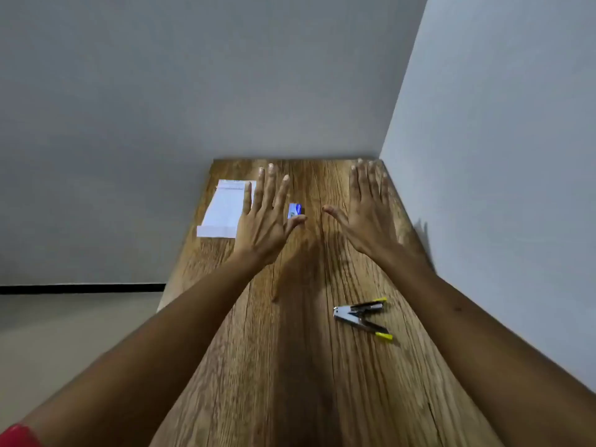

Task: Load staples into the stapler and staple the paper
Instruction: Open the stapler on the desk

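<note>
Silver plier stapler with yellow-tipped handles (362,318) lower right on the wooden table (300,366), left hand (266,221) and right hand (367,217) outstretched at centre, fingers spread wide, holding nothing, white paper sheet (224,211) upper left

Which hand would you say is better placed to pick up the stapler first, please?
Probably the right. The stapler lies on the table's right side beside the right forearm, and the right hand is open and empty. The left hand hovers by the paper.

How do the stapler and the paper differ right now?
The stapler is metal with yellow tips; the paper is white. The stapler lies near and to the right, the paper far and to the left. The left hand overlaps the paper's edge; nothing touches the stapler. Both rest on the table.
</note>
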